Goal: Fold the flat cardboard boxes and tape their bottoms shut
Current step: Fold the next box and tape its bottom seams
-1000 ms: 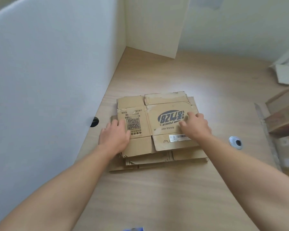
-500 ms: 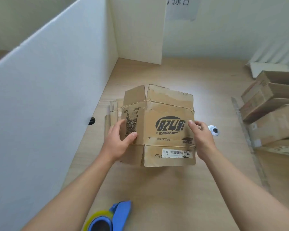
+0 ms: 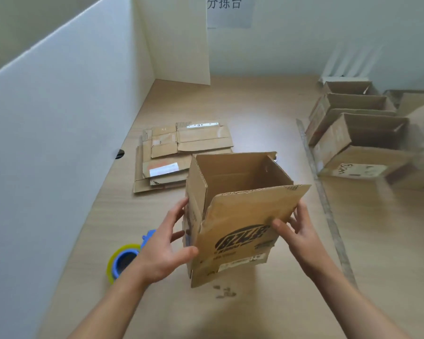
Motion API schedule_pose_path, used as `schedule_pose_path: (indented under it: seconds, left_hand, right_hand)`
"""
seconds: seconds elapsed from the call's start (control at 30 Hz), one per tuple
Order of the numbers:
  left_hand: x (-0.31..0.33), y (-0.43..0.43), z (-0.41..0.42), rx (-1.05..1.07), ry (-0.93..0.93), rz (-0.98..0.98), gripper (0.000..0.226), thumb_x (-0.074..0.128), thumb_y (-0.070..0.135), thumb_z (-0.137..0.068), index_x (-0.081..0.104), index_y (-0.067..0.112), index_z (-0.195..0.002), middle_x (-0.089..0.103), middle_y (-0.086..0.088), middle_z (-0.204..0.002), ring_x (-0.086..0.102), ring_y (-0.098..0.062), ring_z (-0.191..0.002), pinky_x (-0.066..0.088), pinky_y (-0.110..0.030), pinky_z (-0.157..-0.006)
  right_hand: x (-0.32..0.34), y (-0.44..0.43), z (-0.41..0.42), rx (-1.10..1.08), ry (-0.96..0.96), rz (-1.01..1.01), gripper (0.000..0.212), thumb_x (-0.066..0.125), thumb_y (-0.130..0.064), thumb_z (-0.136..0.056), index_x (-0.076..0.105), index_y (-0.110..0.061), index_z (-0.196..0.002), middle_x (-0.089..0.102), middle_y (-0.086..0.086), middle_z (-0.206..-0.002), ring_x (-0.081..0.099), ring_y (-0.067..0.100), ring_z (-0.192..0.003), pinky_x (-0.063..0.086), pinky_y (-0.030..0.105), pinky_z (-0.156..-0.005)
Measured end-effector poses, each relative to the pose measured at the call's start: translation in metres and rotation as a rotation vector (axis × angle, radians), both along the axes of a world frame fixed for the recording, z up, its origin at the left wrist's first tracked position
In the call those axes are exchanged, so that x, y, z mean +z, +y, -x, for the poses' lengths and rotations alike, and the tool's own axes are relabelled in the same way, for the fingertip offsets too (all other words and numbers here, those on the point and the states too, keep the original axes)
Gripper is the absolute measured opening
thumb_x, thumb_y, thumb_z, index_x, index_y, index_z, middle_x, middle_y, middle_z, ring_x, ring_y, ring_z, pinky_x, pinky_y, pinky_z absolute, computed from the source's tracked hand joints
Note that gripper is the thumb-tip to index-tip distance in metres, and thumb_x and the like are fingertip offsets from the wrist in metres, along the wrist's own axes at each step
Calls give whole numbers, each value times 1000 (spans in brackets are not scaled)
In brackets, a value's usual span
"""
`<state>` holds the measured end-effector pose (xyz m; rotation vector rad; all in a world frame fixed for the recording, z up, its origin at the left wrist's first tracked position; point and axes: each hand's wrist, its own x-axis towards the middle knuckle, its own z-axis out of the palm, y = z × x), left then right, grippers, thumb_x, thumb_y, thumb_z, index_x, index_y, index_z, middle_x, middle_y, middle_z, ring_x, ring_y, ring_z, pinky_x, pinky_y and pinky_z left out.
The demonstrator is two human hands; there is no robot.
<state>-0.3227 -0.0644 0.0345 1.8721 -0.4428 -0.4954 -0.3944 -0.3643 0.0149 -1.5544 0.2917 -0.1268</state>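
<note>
Two-handed hold, tilted over the pale wooden table [image 3: 255, 314] — left hand [image 3: 162, 250] grasping the opened-out brown cardboard box [image 3: 242, 216] at 9 o'clock, right hand [image 3: 301, 231] gripping at 3. Blue-and-yellow tape dispenser [image 3: 124, 261] at 8 o'clock; stack of flattened cardboard boxes [image 3: 171, 152] at 11 — open assembled cardboard boxes [image 3: 357, 133] at 2.

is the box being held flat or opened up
Opened up: the box forms a square tube, its inner walls visible through the open top, gripped by the left hand and right hand. Bottom flaps: cannot tell.

We note an opened box [image 3: 240, 216] held over the table [image 3: 255, 314]. Left hand [image 3: 162, 253] grips its 9 o'clock side; right hand [image 3: 301, 236] pinches its 3 o'clock edge. From the box: flat boxes [image 3: 181, 152] at 11 o'clock, tape roll [image 3: 124, 261] at 8 o'clock, open boxes [image 3: 357, 140] at 2 o'clock.
</note>
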Motion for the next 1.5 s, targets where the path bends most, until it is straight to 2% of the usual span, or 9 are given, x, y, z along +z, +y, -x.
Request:
schedule_pose_path:
  seconds: [0.17,0.37,0.57,0.73,0.83,0.97,1.1,1.2,1.5]
  left_hand:
    - [-16,-1,47,132,4,65,83,73,44,-75,37,36,-148,52,8,-145,47,-15,-137,49,-50,-103]
    - [-19,-5,75,271,-148,122,59,74,47,-75,52,52,-130,52,13,-142,50,-15,-134,52,-40,-98]
    - [-13,-7,79,304,-204,-9,40,68,61,-70,64,61,-109,42,33,-137,45,5,-131,48,-18,-95]
    - [-3,-20,68,437,-216,-105,45,76,39,-85,54,39,-124,49,26,-120,55,9,-111,52,-14,-78]
    - [0,-22,56,450,-223,-214,86,78,37,-83,26,37,-152,47,18,-122,55,-4,-107,50,-26,-86]
    - [13,-33,31,414,-244,-275,106,80,38,-81,5,49,-154,29,9,-144,41,-8,-124,41,-32,-102]
    - [19,-39,7,366,-277,-275,83,78,36,-82,29,45,-149,36,14,-142,41,-5,-124,40,-33,-105]
    - [11,-34,4,363,-345,-298,51,72,50,-78,59,27,-122,51,10,-129,47,-2,-116,49,-38,-99]
    - [-15,-46,31,434,-297,-244,48,67,50,-86,65,29,-129,47,4,-147,42,-8,-135,36,-30,-110]
  right_hand:
    - [-11,0,52,43,-6,200,67,72,-66,-71,45,-60,-133,55,-14,-137,55,13,-127,53,36,-96]
    - [-11,4,67,41,-122,333,39,62,-73,-78,60,-61,-115,46,-28,-133,51,8,-127,51,37,-97]
    - [-7,7,64,51,-81,288,45,59,-82,-73,68,-55,-108,48,-28,-132,55,9,-124,54,39,-93]
    - [3,11,53,31,0,316,63,72,-52,-84,36,-64,-134,49,-21,-126,54,-2,-113,54,22,-78]
    - [2,11,46,46,44,338,77,71,-37,-89,23,-57,-146,46,-16,-125,53,2,-113,50,19,-75]
    - [0,14,41,76,56,353,73,67,-30,-93,23,-58,-144,44,-14,-123,49,0,-116,44,11,-79]
    - [3,18,34,81,72,358,76,65,-29,-95,18,-60,-146,41,-9,-126,48,-1,-113,43,17,-87]
    - [6,20,30,54,76,342,81,66,-28,-94,14,-58,-148,38,-8,-133,45,-1,-115,44,28,-96]
    - [-1,14,16,11,36,405,57,62,-25,-97,37,-44,-144,38,-15,-150,33,-2,-138,26,28,-120]
